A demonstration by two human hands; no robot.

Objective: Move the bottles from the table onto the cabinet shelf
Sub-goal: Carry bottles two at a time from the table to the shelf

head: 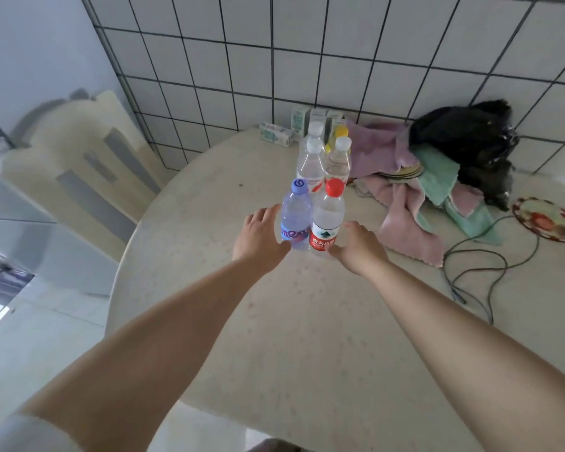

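Several plastic bottles stand upright in a cluster on the round pale table (274, 321). Nearest me are a purple-capped bottle (295, 220) on the left and a red-capped bottle (327, 220) with a red label on the right. Behind them stand two white-capped bottles (311, 164) (338, 161), another white-capped one and a yellow-capped bottle (340, 131). My left hand (261, 238) is against the left side of the purple-capped bottle, fingers spread. My right hand (356, 244) is at the base of the red-capped bottle, fingers apart. Neither hand has closed around a bottle. No cabinet shelf is visible.
Pink and green cloths (415, 197) lie in a heap right of the bottles, with a black bag (467, 138) behind them. A patterned plate (545, 223) and a dark cable (483, 265) sit at the right. Small cartons (278, 133) line the tiled wall. A cream chair (79, 171) stands left.
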